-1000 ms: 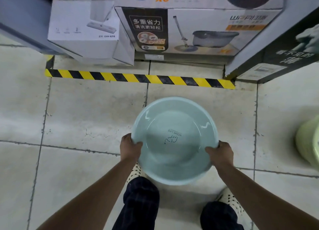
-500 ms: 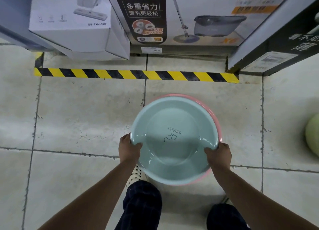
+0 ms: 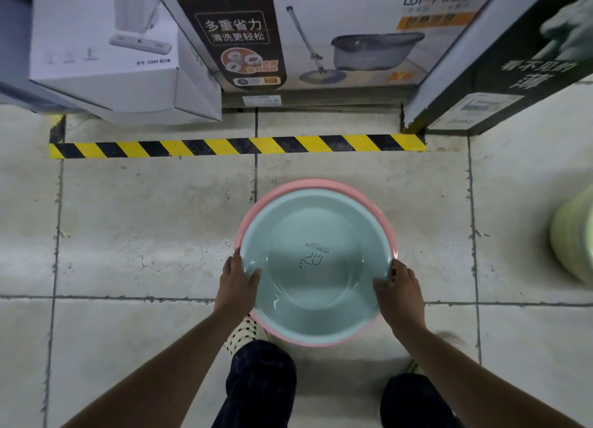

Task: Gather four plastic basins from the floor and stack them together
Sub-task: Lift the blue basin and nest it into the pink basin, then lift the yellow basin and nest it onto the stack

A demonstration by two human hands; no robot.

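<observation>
- I judge I am on the nesting step: the blue basin (image 3: 316,264) sits inside the pink basin (image 3: 321,183), which makes two of four.
- My left grip (image 3: 236,283) pinches the blue basin's left rim, thumb inside; my right grip (image 3: 401,291) does the same on the right rim.
- The pair is low over the floor (image 3: 144,235) just ahead of my feet, on my side of the striped tape (image 3: 237,145); I cannot tell if the pink one rests down.
- The blue basin is round, glossy and empty, with a small print on its bottom.
- Next, probably, I turn toward the green basin (image 3: 574,238) at the right.
</observation>
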